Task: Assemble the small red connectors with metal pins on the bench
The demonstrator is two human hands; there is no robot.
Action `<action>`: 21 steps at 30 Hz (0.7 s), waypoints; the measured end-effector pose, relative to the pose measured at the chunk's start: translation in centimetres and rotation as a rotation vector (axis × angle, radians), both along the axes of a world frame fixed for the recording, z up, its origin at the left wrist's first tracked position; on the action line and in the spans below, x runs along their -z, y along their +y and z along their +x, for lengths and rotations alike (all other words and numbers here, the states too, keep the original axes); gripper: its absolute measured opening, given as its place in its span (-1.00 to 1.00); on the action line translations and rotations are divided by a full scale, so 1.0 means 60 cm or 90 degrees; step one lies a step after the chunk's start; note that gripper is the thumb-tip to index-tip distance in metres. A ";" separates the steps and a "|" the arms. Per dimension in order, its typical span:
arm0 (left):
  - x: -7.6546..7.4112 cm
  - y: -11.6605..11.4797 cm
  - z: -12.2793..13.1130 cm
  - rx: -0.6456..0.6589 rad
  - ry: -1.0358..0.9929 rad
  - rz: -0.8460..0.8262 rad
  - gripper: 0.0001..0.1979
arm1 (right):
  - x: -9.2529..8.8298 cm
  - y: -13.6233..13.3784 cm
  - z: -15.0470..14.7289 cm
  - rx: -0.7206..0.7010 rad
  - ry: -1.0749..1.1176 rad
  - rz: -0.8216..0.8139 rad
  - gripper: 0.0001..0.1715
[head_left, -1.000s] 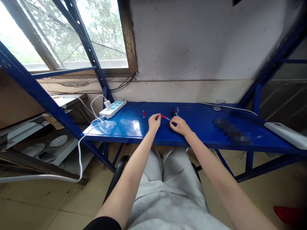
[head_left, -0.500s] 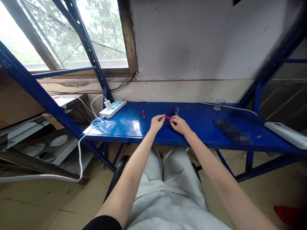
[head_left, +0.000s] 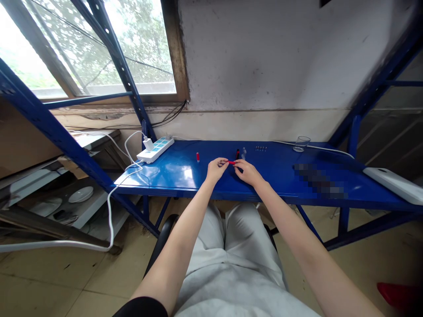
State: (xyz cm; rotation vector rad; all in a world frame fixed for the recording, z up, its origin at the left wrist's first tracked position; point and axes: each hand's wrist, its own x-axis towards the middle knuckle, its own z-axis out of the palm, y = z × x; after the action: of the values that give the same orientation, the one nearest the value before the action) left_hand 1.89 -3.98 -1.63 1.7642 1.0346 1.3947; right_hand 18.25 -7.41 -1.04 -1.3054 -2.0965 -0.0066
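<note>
A slim red rod (head_left: 231, 163) was pinched over a blue desk (head_left: 175, 176), its nine o'clock end gripped by the fingertips of the left hand (head_left: 216, 170) and its three o'clock end by those of the right hand (head_left: 246, 171). With both ends largely covered by fingers, the hold was judged easily lost: if the two pinches were twisted out of line, the rod could be bent or jerked loose, and on the glossy top it could be sent rolling toward the near edge at six o'clock. Close by, a black-and-red piece (head_left: 237, 153) at one o'clock and clear pieces (head_left: 243, 153) at two could be toppled by a lifted right knuckle. A small red-and-white piece (head_left: 198, 157) was seen at nine. Farther out, toward three, tiny metallic pieces (head_left: 261, 149) were lined up, liable to be scattered by a sweeping arm, and a clear glass (head_left: 302, 144) was placed beyond.
</note>
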 end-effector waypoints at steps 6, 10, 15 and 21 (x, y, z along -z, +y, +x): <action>0.002 0.001 0.000 0.004 0.014 -0.006 -0.81 | -0.002 -0.003 0.002 -0.015 -0.006 0.017 -0.67; 0.003 0.001 0.001 0.004 0.041 0.008 -0.81 | -0.005 -0.007 0.002 -0.022 -0.014 0.021 -0.70; -0.007 0.003 0.002 -0.004 0.128 0.032 -0.83 | -0.001 -0.002 0.006 -0.022 0.003 0.024 -0.74; -0.079 0.020 -0.008 0.006 0.400 0.153 -0.82 | 0.002 0.003 0.009 -0.046 0.024 0.048 -0.76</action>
State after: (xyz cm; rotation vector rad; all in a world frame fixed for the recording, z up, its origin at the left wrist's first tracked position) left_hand 1.39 -2.79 3.13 2.4692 1.1992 0.9991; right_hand 18.80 -7.23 -1.17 -1.1765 -2.0898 -0.0294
